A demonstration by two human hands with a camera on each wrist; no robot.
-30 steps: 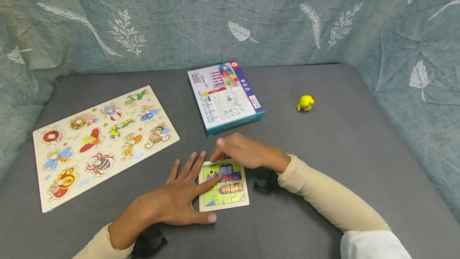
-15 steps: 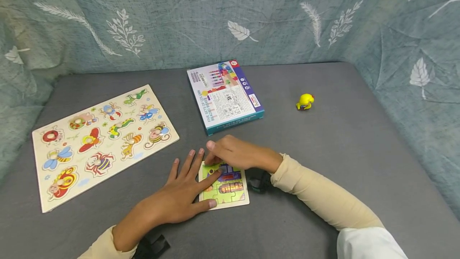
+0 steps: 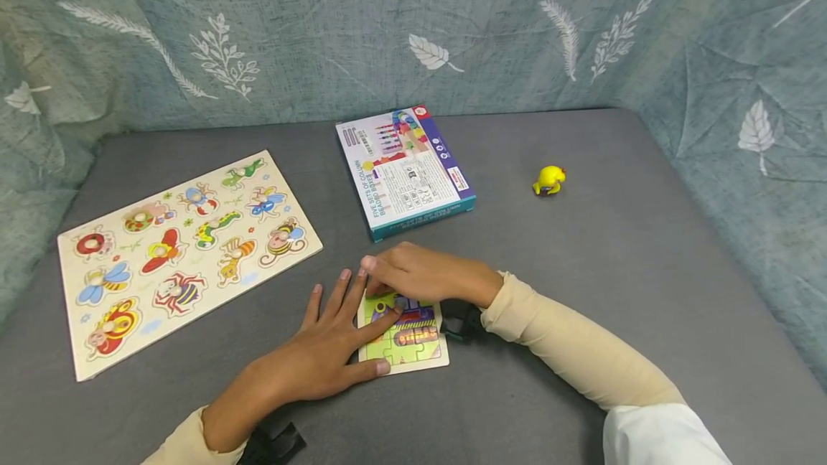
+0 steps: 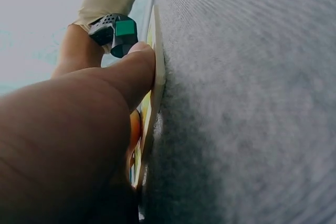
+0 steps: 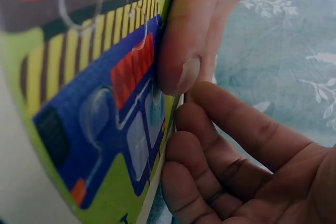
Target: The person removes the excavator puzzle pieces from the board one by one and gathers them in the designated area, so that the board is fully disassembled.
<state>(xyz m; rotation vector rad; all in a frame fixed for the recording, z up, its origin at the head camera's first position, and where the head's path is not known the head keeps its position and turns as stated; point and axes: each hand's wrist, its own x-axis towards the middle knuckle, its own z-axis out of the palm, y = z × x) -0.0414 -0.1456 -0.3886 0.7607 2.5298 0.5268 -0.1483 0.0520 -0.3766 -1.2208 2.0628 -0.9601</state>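
A small wooden jigsaw puzzle (image 3: 416, 356), with a purple vehicle on green, lies flat on the table in the head view. My left hand (image 3: 316, 354) rests spread across its left side. The straight index finger (image 3: 381, 325) presses on the picture, and the thumb (image 4: 137, 59) lies along the near rim. Over the far edge bends my right hand (image 3: 426, 275). In the right wrist view its curled fingers (image 5: 181, 148) touch the puzzle surface, with nothing visible held between them. The upper left of the picture is hidden under both hands.
A wooden insect peg board (image 3: 145, 250) lies at the left. Behind the hands sits a boxed bead set (image 3: 413, 181). A small yellow toy (image 3: 549, 180) stands at the right. Patterned curtain (image 3: 310, 56) hangs along the back of the grey table (image 3: 581, 293).
My right hand has slid left along the puzzle's far edge, closer to the left hand's fingers. My left thumb has shifted slightly up onto the puzzle's rim; the puzzle stays put.
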